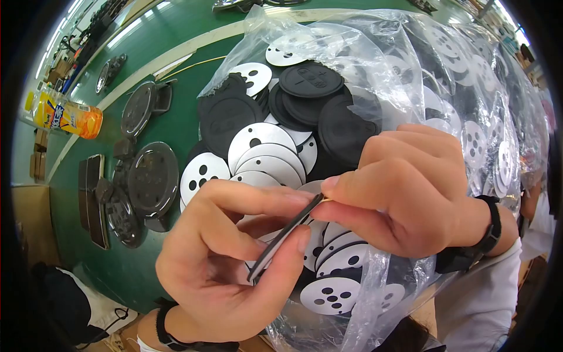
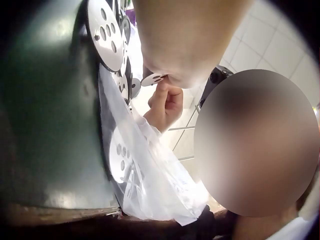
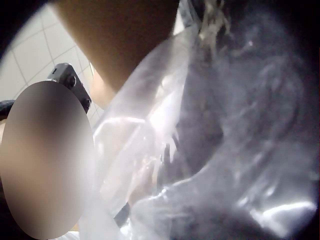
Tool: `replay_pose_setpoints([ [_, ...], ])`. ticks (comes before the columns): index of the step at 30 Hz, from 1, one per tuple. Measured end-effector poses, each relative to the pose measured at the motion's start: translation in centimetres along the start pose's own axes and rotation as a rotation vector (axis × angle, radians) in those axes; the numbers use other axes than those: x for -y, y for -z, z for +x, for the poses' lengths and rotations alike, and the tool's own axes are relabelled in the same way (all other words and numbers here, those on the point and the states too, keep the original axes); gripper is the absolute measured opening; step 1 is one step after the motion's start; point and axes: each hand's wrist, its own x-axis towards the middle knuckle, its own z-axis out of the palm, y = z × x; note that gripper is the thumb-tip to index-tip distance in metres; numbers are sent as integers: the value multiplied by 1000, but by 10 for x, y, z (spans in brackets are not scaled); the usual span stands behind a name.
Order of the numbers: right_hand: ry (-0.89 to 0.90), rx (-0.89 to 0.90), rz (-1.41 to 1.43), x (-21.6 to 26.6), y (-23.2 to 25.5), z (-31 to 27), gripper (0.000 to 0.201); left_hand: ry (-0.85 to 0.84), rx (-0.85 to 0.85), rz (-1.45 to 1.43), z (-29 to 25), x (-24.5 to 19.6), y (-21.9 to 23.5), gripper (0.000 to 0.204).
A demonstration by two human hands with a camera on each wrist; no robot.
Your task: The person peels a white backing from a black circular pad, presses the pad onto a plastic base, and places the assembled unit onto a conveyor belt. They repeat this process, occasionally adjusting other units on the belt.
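Observation:
A thin round disc (image 1: 281,242), black on one side and white on the other, is seen nearly edge-on in the head view. The left hand (image 1: 229,252) grips it between thumb and fingers. At the disc's upper end the right hand (image 1: 404,193) pinches a small yellowish piece (image 1: 326,200) between thumb and index finger, touching the edge. In the left wrist view the disc (image 2: 154,79) shows its white, holed face beside the right hand (image 2: 167,105); the left hand (image 2: 185,40) is close and blurred. Plastic film fills much of the right wrist view.
Behind the hands lie piled white holed discs (image 1: 261,141) and black discs (image 1: 311,79), partly inside a clear plastic bag (image 1: 399,35). On the green table (image 1: 193,76) at the left are dark glossy round parts (image 1: 152,179) and an orange drink bottle (image 1: 67,117).

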Motion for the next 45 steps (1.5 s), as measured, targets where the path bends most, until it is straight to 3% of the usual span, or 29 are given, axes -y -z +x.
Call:
replay_pose_setpoints([
  [11, 34, -65, -24, 2, 2, 3, 22, -131, 14, -3, -3, 3, -1, 27],
  [14, 28, -88, 52, 2, 1, 5, 17, -107, 12, 34, -4, 0, -1, 27],
  [16, 35, -101, 124, 3, 1, 6, 16, -94, -36, -195, -4, 0, -2, 30],
  [22, -96, -30, 253, 10, 9, 7, 17, 22, -118, -290, -5, -6, -4, 28],
  [29, -72, -32, 244, 8, 9, 6, 16, 20, -163, -235, -7, -4, -2, 32],
  [37, -77, -11, 274, 7, 9, 6, 16, 142, -188, -181, -8, -11, -5, 34],
  [45, -117, 38, 320, 6, 9, 4, 17, 125, -183, -162, -6, -9, -6, 32],
])
